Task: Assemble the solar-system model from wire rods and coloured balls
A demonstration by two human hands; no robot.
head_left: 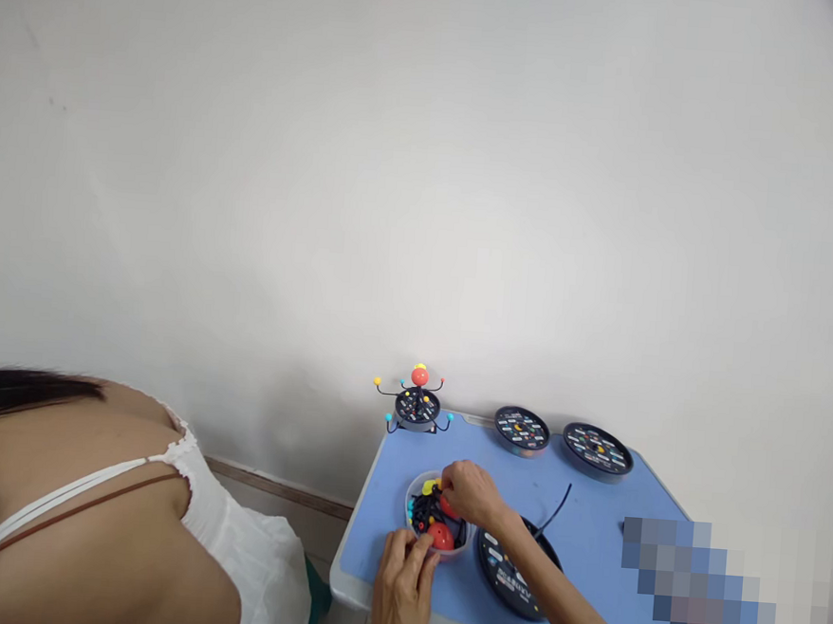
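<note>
A clear round bowl (413, 486) on the blue table holds red balls (441, 536), black sticks and small yellow and blue pieces. My left hand (403, 582) rests at the bowl's near rim with its fingers apart, beside a red ball. Over the bowl's far right side is my right hand (471, 490), its fingers bent down into the bowl; their tips and anything between them are hidden. Partly beneath my right forearm lies a large black disc (512, 575) with printed labels, and a thin black rod (558, 510) rises from it.
At the table's (361, 589) back left stands an assembled planet model (417, 407) with a red ball on top. Two printed round discs (521, 430) lie along the back. A person in white (228, 565) is on the left. The right side is blurred by pixels.
</note>
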